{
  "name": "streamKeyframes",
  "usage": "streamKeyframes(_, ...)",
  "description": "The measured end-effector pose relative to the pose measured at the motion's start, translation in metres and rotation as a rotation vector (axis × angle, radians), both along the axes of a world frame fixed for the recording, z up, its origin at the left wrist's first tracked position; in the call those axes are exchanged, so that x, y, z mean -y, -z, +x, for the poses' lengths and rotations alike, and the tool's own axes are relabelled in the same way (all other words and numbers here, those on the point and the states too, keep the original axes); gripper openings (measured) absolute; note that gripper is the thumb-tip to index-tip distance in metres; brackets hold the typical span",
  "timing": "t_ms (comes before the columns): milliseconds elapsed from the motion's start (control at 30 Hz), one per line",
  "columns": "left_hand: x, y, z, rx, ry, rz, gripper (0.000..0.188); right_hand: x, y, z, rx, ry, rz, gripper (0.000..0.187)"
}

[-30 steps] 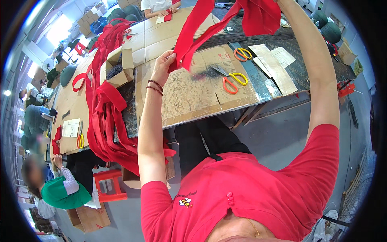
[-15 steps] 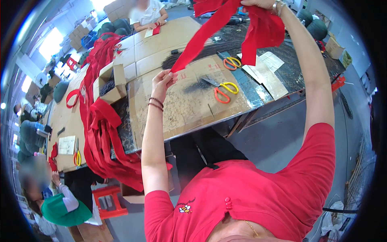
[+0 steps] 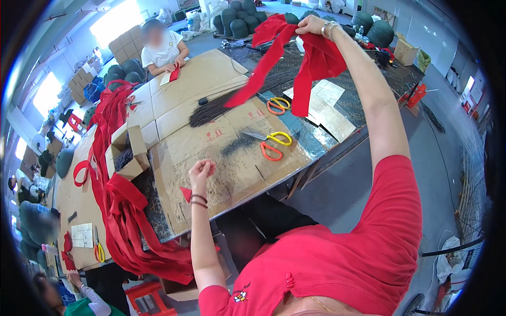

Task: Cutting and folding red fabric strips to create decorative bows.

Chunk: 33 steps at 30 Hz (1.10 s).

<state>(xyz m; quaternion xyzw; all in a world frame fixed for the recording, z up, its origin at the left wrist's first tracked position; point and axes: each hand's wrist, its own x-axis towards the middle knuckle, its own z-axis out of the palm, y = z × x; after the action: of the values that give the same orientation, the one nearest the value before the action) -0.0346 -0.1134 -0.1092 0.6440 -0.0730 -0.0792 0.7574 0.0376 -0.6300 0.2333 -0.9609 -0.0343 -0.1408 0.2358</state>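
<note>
At the top of the view my right hand (image 3: 312, 25) is closed on a bunch of red fabric strips (image 3: 322, 59), raised over the far side of the table. One long strip hangs diagonally from it, its lower end loose above dark thin rods (image 3: 216, 108). My left hand (image 3: 201, 173), fingers curled in and nothing visible in them, is over the cardboard-covered near part of the table. Beside my left wrist is a small red triangular scrap (image 3: 185, 194), apart from the fingers. Scissors with yellow and orange handles (image 3: 274, 145) lie open on the cardboard.
Another pair of scissors (image 3: 278, 106) lies near pale paper sheets (image 3: 329, 116). Left of me, a long heap of red strips (image 3: 118, 210) runs over the table edge beside an open carton (image 3: 128, 158). A co-worker (image 3: 162, 52) sits across; another is at lower left.
My left hand has let go of the strip's end and moved down toward me. The small red scrap has appeared by its wrist. My right hand still grips the strips; the whole view has shifted.
</note>
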Motion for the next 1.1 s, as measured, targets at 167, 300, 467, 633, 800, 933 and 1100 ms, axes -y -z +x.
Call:
streamKeyframes(167,0.009,0.014,-0.037,0.297,-0.202,0.39,0.013,0.026,0.026,0.03,0.191,-0.003,-0.103,0.028)
streamKeyframes(300,0.011,0.017,-0.064,0.356,-0.286,0.486,0.013,0.015,0.04,0.046,0.303,-0.022,-0.218,0.03)
streamKeyframes(467,0.013,0.036,-0.065,0.448,-0.297,0.588,0.015,-0.008,0.048,0.066,0.206,-0.066,-0.132,0.028)
streamKeyframes(633,0.013,0.038,-0.06,0.445,-0.273,0.591,0.013,-0.053,0.037,0.102,0.16,-0.285,0.069,0.022)
streamKeyframes(800,0.012,0.028,-0.056,0.374,-0.261,0.601,0.014,-0.114,0.028,0.155,0.202,-0.362,0.235,0.023)
streamKeyframes(933,0.008,0.026,-0.061,0.315,-0.261,0.6,0.014,-0.161,0.023,0.212,0.214,-0.444,0.547,0.026)
streamKeyframes(1100,0.01,0.029,-0.064,0.323,-0.268,0.615,0.014,-0.188,0.053,0.298,0.418,-0.114,0.537,0.028)
